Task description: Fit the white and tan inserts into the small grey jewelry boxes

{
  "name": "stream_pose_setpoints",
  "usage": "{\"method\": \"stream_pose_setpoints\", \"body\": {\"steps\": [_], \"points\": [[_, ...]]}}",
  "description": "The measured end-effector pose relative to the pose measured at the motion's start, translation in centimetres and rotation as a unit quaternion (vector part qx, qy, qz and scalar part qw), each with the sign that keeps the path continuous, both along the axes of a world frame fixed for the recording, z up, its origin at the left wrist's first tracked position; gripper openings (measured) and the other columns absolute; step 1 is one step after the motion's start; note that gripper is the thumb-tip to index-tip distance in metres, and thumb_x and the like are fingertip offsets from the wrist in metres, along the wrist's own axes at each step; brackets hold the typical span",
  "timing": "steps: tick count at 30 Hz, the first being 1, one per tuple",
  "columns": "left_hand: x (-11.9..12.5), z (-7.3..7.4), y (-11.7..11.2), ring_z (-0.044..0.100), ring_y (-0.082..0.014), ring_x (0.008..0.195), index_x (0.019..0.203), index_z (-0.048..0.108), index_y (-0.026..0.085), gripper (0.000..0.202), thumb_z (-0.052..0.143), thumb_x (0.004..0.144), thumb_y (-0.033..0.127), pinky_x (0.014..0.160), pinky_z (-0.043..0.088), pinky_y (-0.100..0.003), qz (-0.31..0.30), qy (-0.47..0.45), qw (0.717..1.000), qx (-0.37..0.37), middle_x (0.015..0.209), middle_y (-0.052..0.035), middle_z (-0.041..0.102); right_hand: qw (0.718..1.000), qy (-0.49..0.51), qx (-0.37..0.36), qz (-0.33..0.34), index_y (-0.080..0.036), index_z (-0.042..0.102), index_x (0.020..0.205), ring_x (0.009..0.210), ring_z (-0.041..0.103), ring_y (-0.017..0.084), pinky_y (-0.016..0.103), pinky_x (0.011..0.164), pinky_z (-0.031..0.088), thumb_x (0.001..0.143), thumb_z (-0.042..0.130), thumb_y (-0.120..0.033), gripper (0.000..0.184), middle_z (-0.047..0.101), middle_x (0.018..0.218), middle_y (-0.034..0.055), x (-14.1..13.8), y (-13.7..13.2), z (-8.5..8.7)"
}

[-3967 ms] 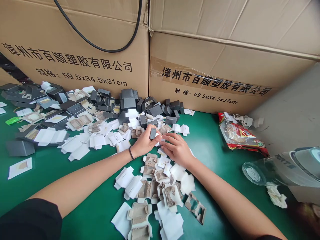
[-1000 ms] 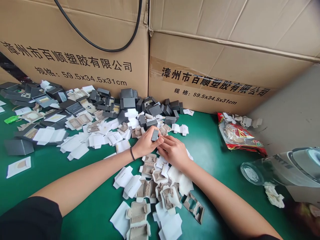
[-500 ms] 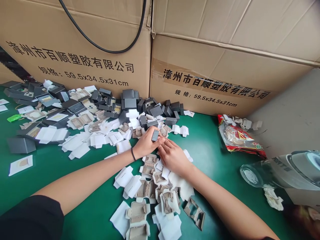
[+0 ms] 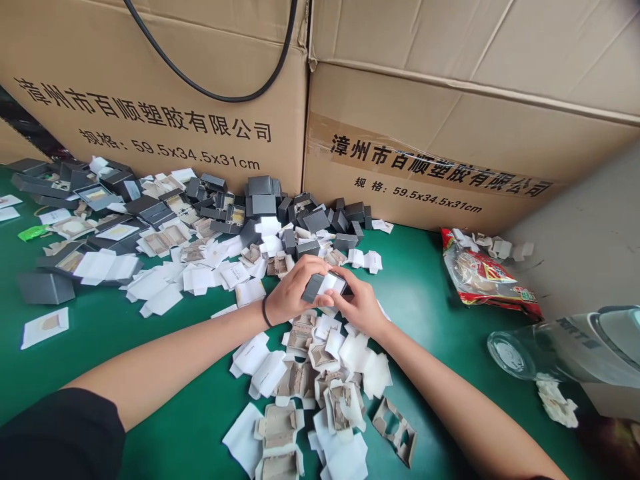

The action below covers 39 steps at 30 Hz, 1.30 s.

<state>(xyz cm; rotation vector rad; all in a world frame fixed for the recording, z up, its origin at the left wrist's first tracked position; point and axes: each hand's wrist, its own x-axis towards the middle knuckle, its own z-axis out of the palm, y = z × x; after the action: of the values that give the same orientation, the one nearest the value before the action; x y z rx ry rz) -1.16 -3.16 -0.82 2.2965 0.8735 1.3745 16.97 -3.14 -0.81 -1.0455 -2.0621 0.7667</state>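
Between both hands is a small dark grey box (image 4: 312,289) with a white part (image 4: 332,283) showing on its upper side. My left hand (image 4: 290,295) wraps around its left end, thumb along the near edge. From the other side, my right hand (image 4: 366,308) grips the right end, with fingers over the top and thumb at the front. The fingers hide parts of the box. Just below the hands lie unfolded grey-brown card inserts (image 4: 300,333) and white paper pieces (image 4: 267,373), scattered on the green table (image 4: 190,387).
Dark grey boxes (image 4: 263,205) and white papers pile up at the back left. Large cardboard cartons (image 4: 200,60) stand behind, with a black cable (image 4: 210,97) hanging in front. To the right are a red snack bag (image 4: 487,270), a clear bottle (image 4: 555,350) and crumpled tissue (image 4: 556,401).
The box has turned in my hands, so a white part now shows on it. My right hand has moved up and right, from fingers stretched forward to gripping the box's right end.
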Motion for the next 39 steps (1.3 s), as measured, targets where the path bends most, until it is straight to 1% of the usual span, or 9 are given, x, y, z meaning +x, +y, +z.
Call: {"method": "stream_pose_setpoints", "body": {"steps": [3,5,8,11,14,21,25,29,39], "points": [[-0.02,-0.2,0.03,0.052,-0.0221,0.108,0.103,0.042,0.023,0.039,0.061,0.076,0.046,0.093,0.045,-0.043,-0.045,0.018,0.998,0.035,0.107,-0.0078,0.051,0.999,0.004,-0.038,0.013,-0.021,0.046,0.126,0.056,0.056,0.01,0.023,0.051,0.048,0.079,0.057,-0.035,0.05,0.064,0.108,0.0051,0.14,0.08,0.0],[0.02,-0.26,0.07,0.051,-0.023,0.111,0.103,0.042,0.024,0.037,0.062,0.077,0.042,0.093,0.045,-0.044,-0.07,0.036,0.995,0.053,0.108,-0.0077,0.051,0.999,0.009,-0.046,0.022,-0.021,0.046,0.126,0.061,0.058,0.011,0.024,0.054,0.048,0.075,0.061,-0.034,0.054,0.063,0.11,0.005,0.14,0.16,-0.05],[0.21,-0.27,0.02,0.049,-0.0238,0.116,0.104,0.04,0.024,0.033,0.06,0.08,0.035,0.094,0.045,-0.045,-0.085,0.039,0.994,0.055,0.114,-0.0099,0.05,0.998,0.032,-0.059,0.014,-0.02,0.05,0.122,0.076,0.062,0.016,0.026,0.066,0.05,0.075,0.062,-0.031,0.05,0.065,0.106,0.0048,0.0,0.24,-0.15],[0.49,-0.14,-0.15,0.047,-0.0236,0.117,0.106,0.039,0.023,0.03,0.057,0.082,0.028,0.096,0.043,-0.045,-0.042,0.032,0.999,0.012,0.119,-0.012,0.048,0.996,0.067,-0.061,-0.007,-0.018,0.055,0.114,0.087,0.062,0.019,0.029,0.075,0.05,0.074,0.062,-0.03,0.042,0.065,0.107,0.006,-0.14,0.39,-0.24],[0.68,0.09,-0.27,0.048,-0.0235,0.116,0.105,0.041,0.021,0.029,0.056,0.081,0.026,0.097,0.042,-0.044,0.012,0.037,0.999,-0.021,0.116,-0.0124,0.05,0.994,0.087,-0.059,-0.027,-0.017,0.059,0.107,0.089,0.061,0.019,0.03,0.077,0.05,0.074,0.062,-0.03,0.036,0.065,0.105,0.0059,-0.19,0.63,-0.34],[0.66,0.59,-0.38,0.057,-0.0196,0.103,0.111,0.045,0.021,0.028,0.047,0.085,0.028,0.092,0.045,-0.034,0.082,0.065,0.988,-0.117,0.11,-0.0066,0.058,0.995,0.041,-0.039,-0.078,-0.019,0.056,0.109,0.062,0.055,0.012,0.024,0.058,0.046,0.077,0.057,-0.036,0.036,0.066,0.09,0.0023,-0.43,0.25,-0.26],[0.61,0.66,-0.4,0.058,-0.0187,0.104,0.111,0.047,0.021,0.026,0.046,0.085,0.027,0.093,0.045,-0.032,0.059,0.071,0.988,-0.123,0.112,-0.0057,0.06,0.995,0.022,-0.04,-0.086,-0.018,0.059,0.1,0.057,0.05,0.011,0.023,0.054,0.041,0.084,0.049,-0.039,0.029,0.063,0.077,0.0005,-0.36,0.01,0.05],[0.51,0.61,-0.4,0.057,-0.0184,0.108,0.115,0.048,0.022,0.029,0.046,0.086,0.025,0.094,0.045,-0.031,0.018,0.085,0.989,-0.119,0.116,-0.0054,0.06,0.997,0.001,-0.026,-0.067,-0.017,0.059,0.1,0.059,0.05,0.012,0.023,0.056,0.038,0.083,0.051,-0.041,0.03,0.062,0.073,0.0004,-0.2,0.04,0.1],[0.67,0.68,-0.39,0.058,-0.0203,0.107,0.119,0.046,0.022,0.037,0.049,0.084,0.03,0.09,0.047,-0.031,0.039,0.09,0.983,-0.153,0.119,-0.0064,0.059,0.994,0.031,-0.076,-0.078,-0.017,0.062,0.092,0.054,0.042,0.011,0.023,0.052,0.034,0.084,0.047,-0.041,0.03,0.054,0.063,-0.0018,-0.04,0.36,-0.11]]}}
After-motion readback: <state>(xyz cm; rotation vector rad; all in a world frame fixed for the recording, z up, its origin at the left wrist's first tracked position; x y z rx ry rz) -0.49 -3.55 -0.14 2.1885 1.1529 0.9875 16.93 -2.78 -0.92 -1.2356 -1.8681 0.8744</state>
